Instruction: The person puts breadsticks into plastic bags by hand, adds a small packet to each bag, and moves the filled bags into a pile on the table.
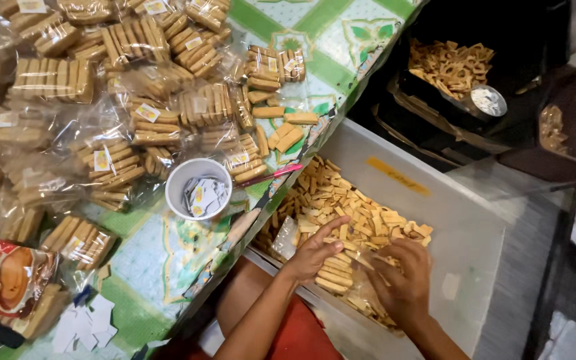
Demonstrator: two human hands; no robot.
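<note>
both hands work inside the grey tray (435,220) of biscuit sticks (341,207); the left hand (315,250) lies spread on a stack, grip apart; the right hand (405,280) curls over a clear bag (361,290), grip hard to tell; the bag is mostly hidden beneath it.

Bare tray floor (475,253) free on the right, biscuit pile (341,213) blocking the left, packed bags (121,127) crowding the table (341,33), white cup (199,189) near its edge
</note>
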